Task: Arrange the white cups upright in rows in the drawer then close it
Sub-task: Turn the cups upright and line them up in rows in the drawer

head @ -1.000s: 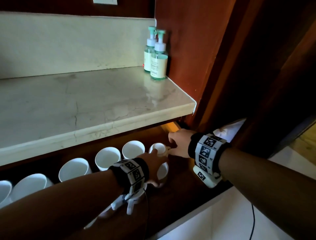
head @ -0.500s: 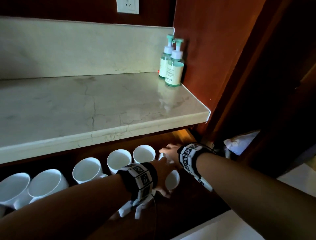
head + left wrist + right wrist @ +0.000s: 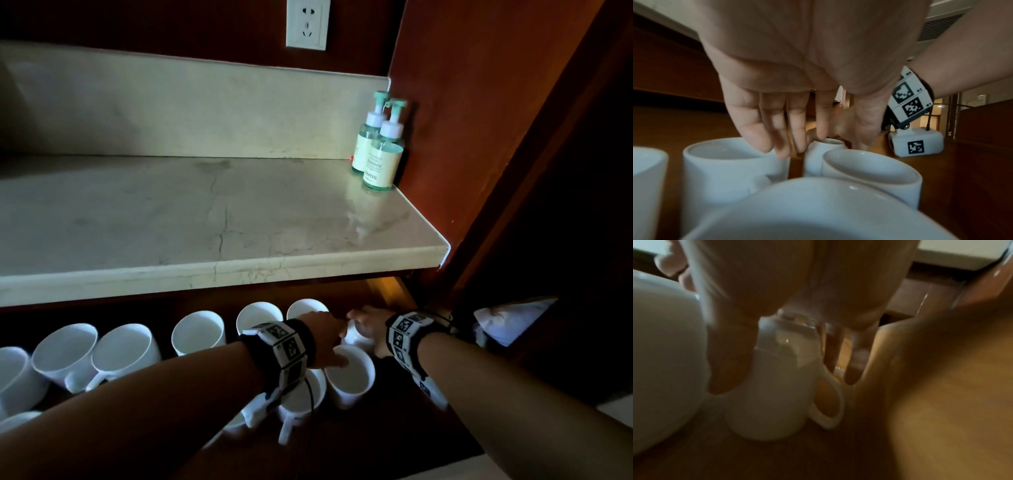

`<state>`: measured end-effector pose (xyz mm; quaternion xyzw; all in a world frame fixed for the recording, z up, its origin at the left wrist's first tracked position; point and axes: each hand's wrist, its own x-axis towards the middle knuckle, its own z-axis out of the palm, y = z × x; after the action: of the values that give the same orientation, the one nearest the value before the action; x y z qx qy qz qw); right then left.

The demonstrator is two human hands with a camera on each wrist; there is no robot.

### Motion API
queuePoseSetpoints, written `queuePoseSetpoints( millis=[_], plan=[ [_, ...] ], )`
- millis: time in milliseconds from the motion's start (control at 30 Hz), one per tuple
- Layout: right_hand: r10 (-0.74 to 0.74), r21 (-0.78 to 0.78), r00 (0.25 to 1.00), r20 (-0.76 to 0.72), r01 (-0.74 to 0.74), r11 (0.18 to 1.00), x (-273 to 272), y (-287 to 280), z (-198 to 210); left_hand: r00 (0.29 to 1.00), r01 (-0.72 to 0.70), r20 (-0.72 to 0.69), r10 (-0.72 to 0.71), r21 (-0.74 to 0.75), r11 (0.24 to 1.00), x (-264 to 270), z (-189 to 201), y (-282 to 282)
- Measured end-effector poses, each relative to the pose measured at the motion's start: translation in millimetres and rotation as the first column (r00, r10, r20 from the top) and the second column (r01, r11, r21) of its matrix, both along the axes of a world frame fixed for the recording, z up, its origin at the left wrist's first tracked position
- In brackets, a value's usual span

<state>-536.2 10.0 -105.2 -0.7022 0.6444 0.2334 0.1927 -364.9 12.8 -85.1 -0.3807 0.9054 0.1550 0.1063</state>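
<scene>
Front pump bottle (image 3: pixel 383 161) label: "YAPING".

The right hand (image 3: pixel 368 327) now sits lower over the small end cup (image 3: pixel 354 337) at the right of the back row, its fingers (image 3: pixel 729 369) down along the cup's sides instead of at the rim; the left hand (image 3: pixel 325 337) now reaches past the front cup (image 3: pixel 349 375), fingers straight; a wall socket (image 3: pixel 307 22) comes into view.

Head view high, looking down; wrist views close, low — share cups (image 3: pixel 830 155).
</scene>
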Motion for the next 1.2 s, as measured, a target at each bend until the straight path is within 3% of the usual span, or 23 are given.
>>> queuePoseSetpoints(
  millis=[167,300,433,533,633,700,833,900,967,1033,1133,1200],
  plan=[
    [0.033,-0.100,0.999,0.025,-0.031,0.995,4.0,-0.8,0.1,0.999,-0.044,-0.028,0.044,-0.013,0.999,2.3,0.9,-0.8],
    [0.027,-0.245,0.995,0.095,-0.003,0.970,-4.9,5.0,19.1,0.980,-0.138,-0.148,0.133,-0.027,0.990,7.0,3.7,-4.7],
    [-0.019,-0.335,0.984,0.175,0.078,0.939,-17.0,18.4,40.3,0.944,-0.158,-0.284,0.169,0.061,0.985,8.9,7.5,-7.4],
    [-0.023,-0.415,0.939,0.343,0.174,0.893,-26.7,30.0,52.6,0.897,-0.144,-0.401,0.184,0.128,0.981,9.7,9.4,-9.9],
    [0.009,-0.461,0.833,0.553,0.297,0.837,-32.9,39.1,57.4,0.831,-0.163,-0.490,0.262,0.237,0.958,3.5,9.7,-11.1],
    [0.051,-0.483,0.767,0.639,0.349,0.803,-32.9,41.7,55.8,0.742,-0.152,-0.562,0.366,0.391,0.908,-2.4,8.2,-12.5],
    [0.091,-0.455,0.646,0.758,0.423,0.784,-31.9,45.2,50.8,0.512,0.011,-0.572,0.641,0.751,0.661,-10.2,10.3,-12.4],
    [0.097,-0.421,0.582,0.807,0.452,0.787,-31.2,46.8,49.0,0.448,0.093,-0.549,0.706,0.813,0.574,-11.2,11.6,-10.6],
    [0.088,-0.399,0.569,0.817,0.449,0.800,-32.5,46.8,48.4,0.417,0.111,-0.560,0.716,0.813,0.571,-12.0,11.8,-10.0],
    [0.055,-0.390,0.639,0.767,0.398,0.830,-35.4,45.1,50.4,0.455,0.017,-0.606,0.652,0.739,0.674,-15.4,11.8,-12.0],
    [-0.010,-0.337,0.785,0.620,0.279,0.899,-40.3,40.9,52.5,0.694,-0.188,-0.600,0.398,0.383,0.904,-24.2,12.3,-12.0],
    [-0.043,-0.306,0.851,0.523,0.235,0.923,-40.1,38.4,51.6,0.803,-0.218,-0.519,0.292,0.200,0.955,-28.8,10.7,-9.9]
  ],
)
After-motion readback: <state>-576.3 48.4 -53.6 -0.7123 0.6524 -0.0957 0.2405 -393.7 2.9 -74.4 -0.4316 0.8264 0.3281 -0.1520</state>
